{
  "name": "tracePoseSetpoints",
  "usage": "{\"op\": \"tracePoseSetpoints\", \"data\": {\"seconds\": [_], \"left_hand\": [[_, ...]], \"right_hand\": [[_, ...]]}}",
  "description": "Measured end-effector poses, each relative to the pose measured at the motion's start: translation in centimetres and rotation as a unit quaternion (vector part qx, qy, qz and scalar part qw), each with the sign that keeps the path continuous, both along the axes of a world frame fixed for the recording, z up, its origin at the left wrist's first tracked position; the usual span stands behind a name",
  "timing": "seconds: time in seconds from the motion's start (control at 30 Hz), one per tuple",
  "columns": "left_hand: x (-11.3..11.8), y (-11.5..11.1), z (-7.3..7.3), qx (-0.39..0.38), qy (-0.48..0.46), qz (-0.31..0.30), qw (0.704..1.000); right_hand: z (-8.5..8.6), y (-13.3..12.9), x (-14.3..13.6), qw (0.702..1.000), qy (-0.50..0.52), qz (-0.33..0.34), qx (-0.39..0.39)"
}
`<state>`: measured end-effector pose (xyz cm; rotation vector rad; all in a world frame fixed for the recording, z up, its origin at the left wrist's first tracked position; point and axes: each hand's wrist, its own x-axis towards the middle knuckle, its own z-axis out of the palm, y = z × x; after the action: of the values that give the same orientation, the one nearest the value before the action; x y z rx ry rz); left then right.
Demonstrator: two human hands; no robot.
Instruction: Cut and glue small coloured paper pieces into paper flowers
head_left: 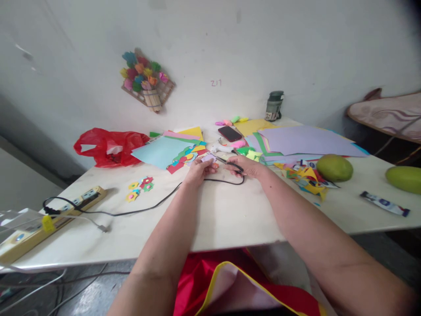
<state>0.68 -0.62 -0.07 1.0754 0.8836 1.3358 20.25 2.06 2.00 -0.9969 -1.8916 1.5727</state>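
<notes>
Near the table's middle, my left hand (196,170) pinches a small piece of lilac paper (208,158). My right hand (248,166) is closed round the dark handles of a pair of scissors (235,166), whose blades point left toward that paper. Whether the blades touch it is too small to tell. A bit of orange shows beside my left fingertips. Just behind the hands lie a white glue gun (222,148) and a heap of coloured paper cut-outs (186,158). Small paper flowers (141,188) rest to the left of my left hand.
A black cable (158,204) runs from the power strip (55,221) past my hands. On the left are a red plastic bag (110,149) and paper sheets (161,151). Rightward lie a phone (229,133), lilac sheets (296,139), paper scraps (307,180), green fruit (334,167) and a tube (384,203).
</notes>
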Motion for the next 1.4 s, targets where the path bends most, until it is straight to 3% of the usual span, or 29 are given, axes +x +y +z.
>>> {"op": "tracePoseSetpoints", "data": {"seconds": [0.77, 1.4], "left_hand": [[0.0, 0.0, 0.0, 0.014, 0.012, -0.038, 0.999], [-0.1, 0.1, -0.1, 0.020, -0.012, -0.011, 1.000]], "right_hand": [[1.0, -1.0, 0.0, 1.000, -0.013, -0.002, 0.010], [-0.3, 0.3, 0.2, 1.000, -0.007, 0.022, 0.015]]}}
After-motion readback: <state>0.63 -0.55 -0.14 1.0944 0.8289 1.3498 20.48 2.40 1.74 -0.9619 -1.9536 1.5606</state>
